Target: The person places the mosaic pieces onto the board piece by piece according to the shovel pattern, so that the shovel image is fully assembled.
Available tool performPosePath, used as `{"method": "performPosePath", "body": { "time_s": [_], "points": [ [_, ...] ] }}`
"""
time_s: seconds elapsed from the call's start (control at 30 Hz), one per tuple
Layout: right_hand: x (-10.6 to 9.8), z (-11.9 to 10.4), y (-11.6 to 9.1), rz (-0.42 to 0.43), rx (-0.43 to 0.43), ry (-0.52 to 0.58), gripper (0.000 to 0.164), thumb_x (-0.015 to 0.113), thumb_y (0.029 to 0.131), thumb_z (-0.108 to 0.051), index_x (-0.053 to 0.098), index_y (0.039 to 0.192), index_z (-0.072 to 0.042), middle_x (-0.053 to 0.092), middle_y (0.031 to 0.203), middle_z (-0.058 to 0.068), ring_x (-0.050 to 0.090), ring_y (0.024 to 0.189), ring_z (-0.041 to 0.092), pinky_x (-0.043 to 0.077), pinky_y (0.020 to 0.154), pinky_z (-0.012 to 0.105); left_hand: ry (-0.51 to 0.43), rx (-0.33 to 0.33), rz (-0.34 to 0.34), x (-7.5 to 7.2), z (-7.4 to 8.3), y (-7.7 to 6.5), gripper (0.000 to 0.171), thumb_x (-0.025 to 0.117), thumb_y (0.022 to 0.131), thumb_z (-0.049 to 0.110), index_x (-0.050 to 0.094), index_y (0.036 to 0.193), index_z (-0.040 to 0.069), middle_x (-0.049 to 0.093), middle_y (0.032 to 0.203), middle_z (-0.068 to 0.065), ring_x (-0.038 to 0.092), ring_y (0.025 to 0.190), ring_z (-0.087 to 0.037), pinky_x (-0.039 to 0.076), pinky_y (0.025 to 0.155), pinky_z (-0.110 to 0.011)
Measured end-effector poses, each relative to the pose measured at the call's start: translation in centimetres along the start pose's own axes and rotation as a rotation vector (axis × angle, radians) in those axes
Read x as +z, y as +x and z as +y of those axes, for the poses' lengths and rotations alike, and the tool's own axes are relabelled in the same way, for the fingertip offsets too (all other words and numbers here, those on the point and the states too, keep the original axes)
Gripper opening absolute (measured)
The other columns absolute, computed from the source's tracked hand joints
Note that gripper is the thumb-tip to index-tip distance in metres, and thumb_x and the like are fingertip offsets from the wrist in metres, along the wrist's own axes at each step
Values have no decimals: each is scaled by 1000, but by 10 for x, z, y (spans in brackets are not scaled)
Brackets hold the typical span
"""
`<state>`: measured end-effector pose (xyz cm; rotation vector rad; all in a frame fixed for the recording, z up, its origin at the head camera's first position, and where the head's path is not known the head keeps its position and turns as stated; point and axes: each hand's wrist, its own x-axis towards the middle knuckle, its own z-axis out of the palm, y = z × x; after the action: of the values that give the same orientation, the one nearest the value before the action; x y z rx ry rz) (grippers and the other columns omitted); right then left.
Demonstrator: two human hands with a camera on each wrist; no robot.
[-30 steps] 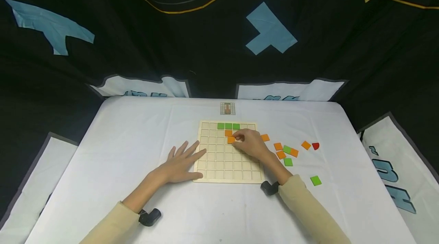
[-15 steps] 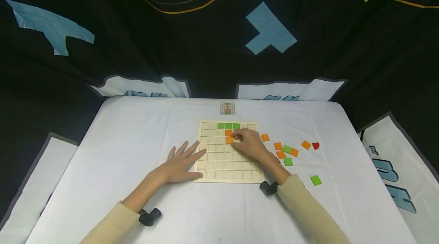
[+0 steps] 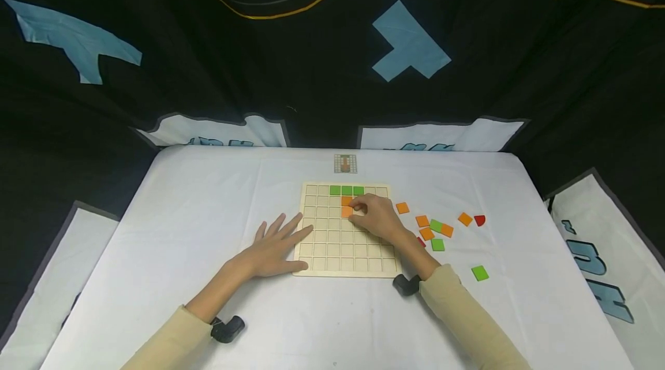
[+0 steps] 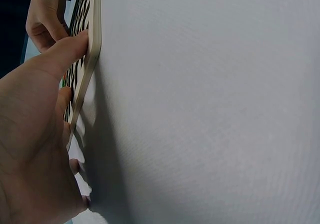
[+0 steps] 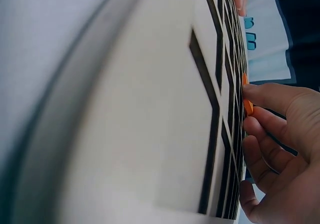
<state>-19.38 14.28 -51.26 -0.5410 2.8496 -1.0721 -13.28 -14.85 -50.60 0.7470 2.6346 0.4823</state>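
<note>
A pale wooden grid board (image 3: 333, 250) lies on the table, with three green square tiles (image 3: 346, 190) in its far row. Two orange tiles stand in a column below the middle green one. The thumb and fingertips of my right hand (image 3: 378, 217) are at the right edge of the lower orange tile (image 3: 346, 212). In the right wrist view this orange tile (image 5: 248, 106) shows between thumb and index finger. My left hand (image 3: 270, 250) lies with fingers spread over the board's left edge. Its thumb (image 4: 75, 44) touches the rim in the left wrist view.
Right of the board are scattered loose orange tiles (image 3: 422, 221), green tiles (image 3: 480, 273) and a red rounded piece (image 3: 479, 220). Another red piece (image 3: 421, 242) peeks out beside the right forearm. A small card with a grid picture (image 3: 345, 164) lies beyond the board.
The lower orange tile has shifted slightly left and straightened under the upper orange one, my right fingers moving with it. My left hand has kept its place.
</note>
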Motion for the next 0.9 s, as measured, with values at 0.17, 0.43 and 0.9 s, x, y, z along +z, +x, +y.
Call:
{"method": "performPosePath", "body": {
  "time_s": [0.17, 0.43, 0.9],
  "points": [
    [0, -1, 0, 8, -8, -3, 26, 80, 84, -18, 76, 108, -8, 71, 98, 0, 63, 87, 15, 51, 79, 35, 1, 2, 1, -1, 1, 0, 82, 61, 90, 60, 34, 158, 22, 13, 166, -13, 1, 149, -45, 2, 108, -74],
    [0, -2, 1, 12, -11, -18, 26, 79, 84, -18, 76, 107, -8, 71, 97, 0, 61, 85, 14, 51, 78, 34, 11, -1, 0, 0, 0, 1, 82, 61, 90, 61, 34, 158, 22, 13, 166, -13, 1, 149, -45, 3, 108, -74],
    [-9, 9, -7, 14, 46, 58, 28, 78, 88, -22, 74, 112, -9, 70, 102, 0, 63, 94, 16, 51, 86, 37, 6, 1, 7, 0, 0, 0, 83, 61, 90, 61, 35, 157, 21, 13, 165, -13, 1, 149, -45, 2, 108, -74]
  ]
}}
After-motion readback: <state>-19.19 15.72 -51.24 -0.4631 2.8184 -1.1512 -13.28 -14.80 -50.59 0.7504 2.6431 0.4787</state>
